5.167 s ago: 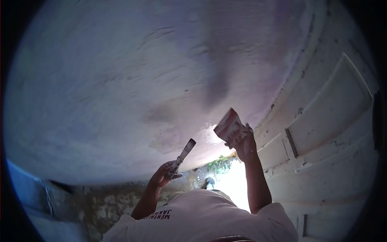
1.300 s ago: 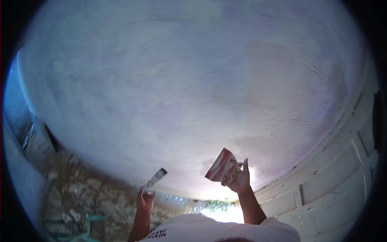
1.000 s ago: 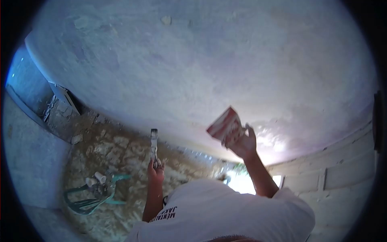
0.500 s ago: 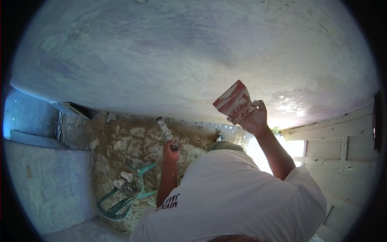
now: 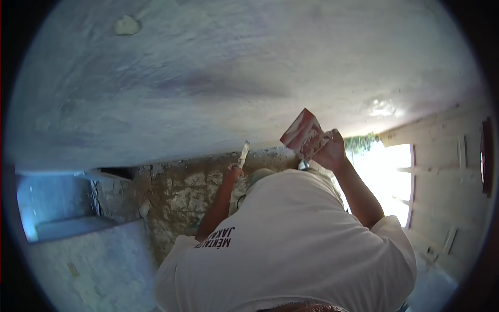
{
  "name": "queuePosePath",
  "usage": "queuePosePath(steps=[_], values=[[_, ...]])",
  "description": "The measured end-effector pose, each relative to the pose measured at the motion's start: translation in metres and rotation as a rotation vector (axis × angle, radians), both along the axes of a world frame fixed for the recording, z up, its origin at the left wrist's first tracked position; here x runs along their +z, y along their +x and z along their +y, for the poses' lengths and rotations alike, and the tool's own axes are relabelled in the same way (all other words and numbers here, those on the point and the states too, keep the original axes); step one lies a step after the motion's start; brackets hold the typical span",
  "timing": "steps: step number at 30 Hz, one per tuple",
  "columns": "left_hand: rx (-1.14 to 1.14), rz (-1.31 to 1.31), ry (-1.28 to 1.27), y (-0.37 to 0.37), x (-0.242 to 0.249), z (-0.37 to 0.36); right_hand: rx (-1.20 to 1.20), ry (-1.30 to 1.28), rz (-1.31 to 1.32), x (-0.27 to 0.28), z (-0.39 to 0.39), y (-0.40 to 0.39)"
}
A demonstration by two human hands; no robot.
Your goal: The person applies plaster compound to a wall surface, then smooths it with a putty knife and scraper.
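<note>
Head view, R hand [image 5: 329, 152] grips red trowel [image 5: 302, 132], L hand [image 5: 232, 172] grips scraper [image 5: 243, 154]

pale plastered wall [image 5: 218, 67], rough stonework [image 5: 182, 192], bright window [image 5: 392, 182]

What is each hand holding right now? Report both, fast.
Left hand: closed on a narrow putty knife.
Right hand: closed on a wide red-smeared scraper.
</note>
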State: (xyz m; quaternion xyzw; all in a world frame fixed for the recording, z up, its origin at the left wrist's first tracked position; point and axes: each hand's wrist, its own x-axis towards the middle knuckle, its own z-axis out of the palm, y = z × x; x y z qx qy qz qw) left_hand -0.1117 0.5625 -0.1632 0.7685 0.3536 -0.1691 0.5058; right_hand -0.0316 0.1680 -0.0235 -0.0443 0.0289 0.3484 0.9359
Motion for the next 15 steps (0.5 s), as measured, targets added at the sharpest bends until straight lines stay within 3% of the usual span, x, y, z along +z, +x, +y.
queuePosePath(steps=[5,7,10,13,15], values=[[-0.324,0.114,0.15,0.038,0.022,0.03,-0.231,0.041,0.021,-0.044,0.018,-0.031],[-0.429,0.115,0.197,0.046,0.015,0.045,-0.377,-0.177,0.236,-0.028,0.034,-0.04],[-0.464,0.094,-0.052,0.061,0.0,0.088,-0.617,-0.292,0.531,-0.055,0.069,-0.059],[-0.471,0.092,-0.16,0.069,-0.005,0.119,-0.721,-0.185,0.565,-0.145,0.1,-0.088],[-0.516,0.102,-0.149,0.077,-0.007,0.139,-0.721,-0.198,0.623,-0.169,0.129,-0.1]])
